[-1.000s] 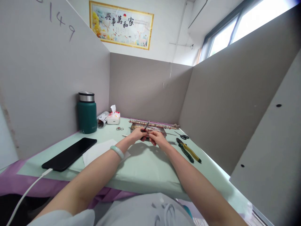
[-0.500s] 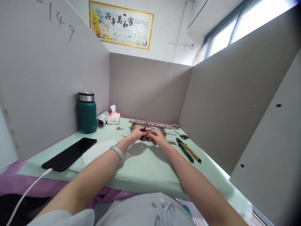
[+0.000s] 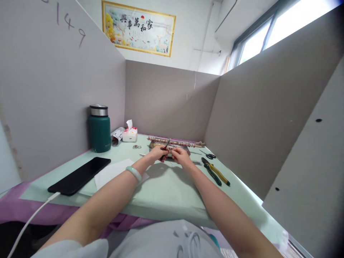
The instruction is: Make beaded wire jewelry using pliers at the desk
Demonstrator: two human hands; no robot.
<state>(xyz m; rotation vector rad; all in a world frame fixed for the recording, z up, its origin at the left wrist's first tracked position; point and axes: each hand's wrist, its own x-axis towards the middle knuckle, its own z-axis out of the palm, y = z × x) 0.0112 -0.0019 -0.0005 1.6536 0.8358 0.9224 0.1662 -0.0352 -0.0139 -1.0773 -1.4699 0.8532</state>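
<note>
My left hand, with a pale green bangle on its wrist, is closed around a small pointed hand tool with red-and-black handles. Its metal tip points up and away from me; I cannot tell whether it is scissors or pliers. Just to the right, my right hand pinches thumb and fingertips together on something too small to make out. Both hands are over the front of a patterned box-like stand. Behind them lies a long rod wrapped with beads.
Green-and-yellow pliers and black scissors lie to the right. On the left are a green bottle, a tissue pack, small rings, white paper and a phone on a cable. Grey partitions enclose the table.
My right hand has shifted slightly to the right, widening the gap to the left hand. The left hand stays nearly in place, its tool tilted a little further right.
</note>
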